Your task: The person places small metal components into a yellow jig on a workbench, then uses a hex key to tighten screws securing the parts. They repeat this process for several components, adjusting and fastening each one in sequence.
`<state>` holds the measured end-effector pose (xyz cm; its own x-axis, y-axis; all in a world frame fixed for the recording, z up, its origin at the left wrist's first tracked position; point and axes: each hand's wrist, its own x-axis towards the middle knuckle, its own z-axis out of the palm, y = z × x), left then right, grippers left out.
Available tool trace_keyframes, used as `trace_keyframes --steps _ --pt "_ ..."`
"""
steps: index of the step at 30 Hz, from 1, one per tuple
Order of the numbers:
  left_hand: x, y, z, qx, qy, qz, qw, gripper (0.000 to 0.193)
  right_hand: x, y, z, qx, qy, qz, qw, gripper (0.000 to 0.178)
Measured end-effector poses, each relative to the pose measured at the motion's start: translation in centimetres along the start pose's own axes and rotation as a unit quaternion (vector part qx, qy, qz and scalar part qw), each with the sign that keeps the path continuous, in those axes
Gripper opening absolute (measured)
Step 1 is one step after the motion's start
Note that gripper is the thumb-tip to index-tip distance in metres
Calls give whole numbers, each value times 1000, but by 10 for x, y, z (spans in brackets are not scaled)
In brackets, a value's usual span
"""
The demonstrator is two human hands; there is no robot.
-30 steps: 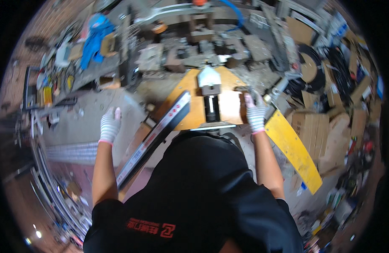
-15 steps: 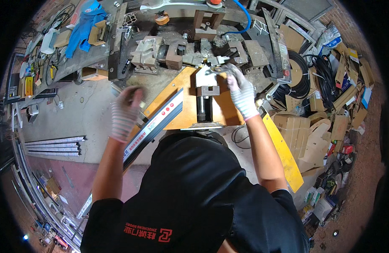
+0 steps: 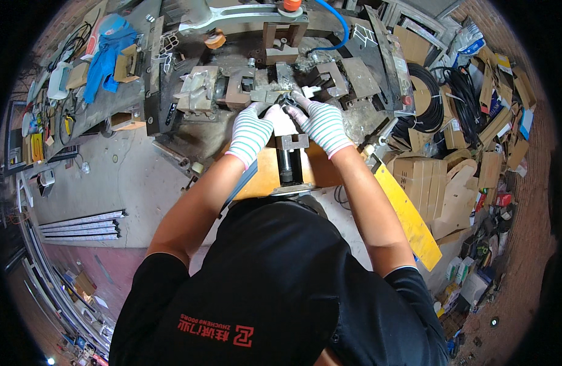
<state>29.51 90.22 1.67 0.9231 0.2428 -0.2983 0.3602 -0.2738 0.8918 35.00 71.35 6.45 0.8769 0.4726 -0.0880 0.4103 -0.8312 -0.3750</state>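
Note:
Both of my hands wear white striped work gloves and meet at the middle of the bench machine. My left hand (image 3: pixel 252 129) is closed, its fingertips at a small dark metal piece (image 3: pixel 286 100). From the other side my right hand (image 3: pixel 323 125) pinches the same piece; its exact kind is too small to make out. Just below the fingers is a pale, pointed block (image 3: pixel 282 123) behind a slotted metal block (image 3: pixel 292 142). Brown steel clamp blocks stand beyond, one to the left (image 3: pixel 238 88) and one to the right (image 3: pixel 331 79).
A dark long profile (image 3: pixel 243 182) leans beside my left forearm, over a wooden board (image 3: pixel 266 174). A yellow plate (image 3: pixel 406 213) slants outside my right arm. Cardboard boxes (image 3: pixel 420 177) and coiled black hose (image 3: pixel 428 100) crowd the right. Several profiles (image 3: pixel 80 226) lie on the left floor.
My left hand has moved right and forward from beside the profile to the machine's middle, joining my right hand. My right hand has shifted slightly left, and its fingers now meet the left's.

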Motion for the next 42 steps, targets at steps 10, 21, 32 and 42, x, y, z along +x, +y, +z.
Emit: trace_keyframes --steps 10,21,32,42 --pt "6 -12 7 -25 8 -55 998 40 -12 -1 8 181 71 59 979 43" --pt "6 6 8 -102 -9 -108 989 42 -4 2 21 475 -9 279 835 39" --pt "20 -11 10 -80 -60 -135 986 38 -25 5 37 492 50 254 831 38" --pt "15 -2 10 -60 -71 -140 986 41 -204 -4 74 480 26 305 822 30"
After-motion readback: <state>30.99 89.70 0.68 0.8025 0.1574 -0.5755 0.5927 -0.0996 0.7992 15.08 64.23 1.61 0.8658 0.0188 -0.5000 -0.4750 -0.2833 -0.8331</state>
